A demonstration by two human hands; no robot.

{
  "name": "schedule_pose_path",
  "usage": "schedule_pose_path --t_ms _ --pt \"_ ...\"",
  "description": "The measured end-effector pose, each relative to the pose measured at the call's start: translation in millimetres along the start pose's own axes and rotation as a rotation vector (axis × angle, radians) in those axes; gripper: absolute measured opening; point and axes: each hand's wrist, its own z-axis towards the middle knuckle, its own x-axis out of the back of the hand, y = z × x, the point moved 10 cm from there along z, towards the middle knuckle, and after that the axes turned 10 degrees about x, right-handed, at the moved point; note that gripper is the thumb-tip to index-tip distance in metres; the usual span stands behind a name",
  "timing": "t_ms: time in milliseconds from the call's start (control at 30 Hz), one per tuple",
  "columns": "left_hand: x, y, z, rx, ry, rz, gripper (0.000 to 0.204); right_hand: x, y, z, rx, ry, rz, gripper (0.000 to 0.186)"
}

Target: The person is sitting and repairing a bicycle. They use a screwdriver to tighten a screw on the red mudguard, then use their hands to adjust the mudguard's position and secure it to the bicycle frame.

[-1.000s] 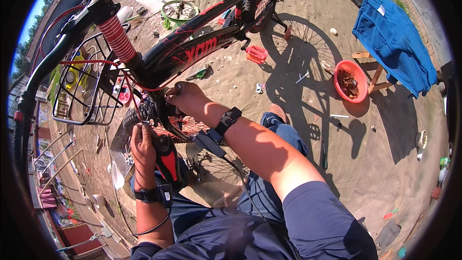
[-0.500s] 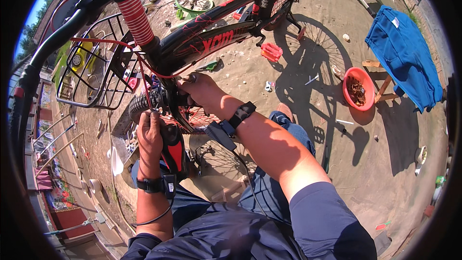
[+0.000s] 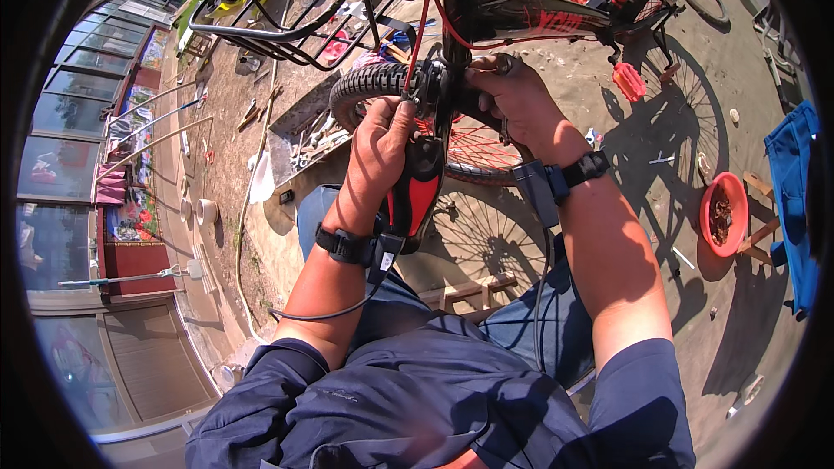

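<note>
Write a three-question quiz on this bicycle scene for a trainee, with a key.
1. True or false: only the right wrist wears a black strap.
2. What is at the fingertips of the left hand?
A) the red pedal
B) the red cable
C) the blue cloth
3. Fill in: the coral-red bowl stands on the ground to the person's ____.

Key: 1. False; both wrists wear black straps. 2. B. 3. Right.

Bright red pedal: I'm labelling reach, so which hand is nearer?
Right. The right hand lies left of the red pedal; the left hand is farther left, near the tire.
</note>
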Motion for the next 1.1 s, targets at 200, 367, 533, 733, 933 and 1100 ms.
schedule_pose_path --t_ms 200,367,533,733,933,1100 --pt "-5 -15 1 0.119 -0.052 -0.146 0.025 2 -5 -2 0.040 0.046 -0.037 0.026" --pt "-3 -9 0 0.052 -0.034 -0.060 0.025 3 2 -2 -0.021 0.043 0.065 0.022" --pt "3 -12 -3 0.051 -0.006 -0.009 0.027 4 5 -1 -0.043 0.027 0.056 0.021" --pt "4 -4 -5 0.017 0.012 0.031 0.028 5 8 -6 -0.150 0.015 0.019 0.021" --pt "4 -14 -5 0.078 -0.005 -0.025 0.030 9 14 -2 -0.160 0.020 0.097 0.015" --pt "5 -8 -7 0.060 0.001 0.015 0.030 14 20 1 -0.164 0.066 0.119 0.010"
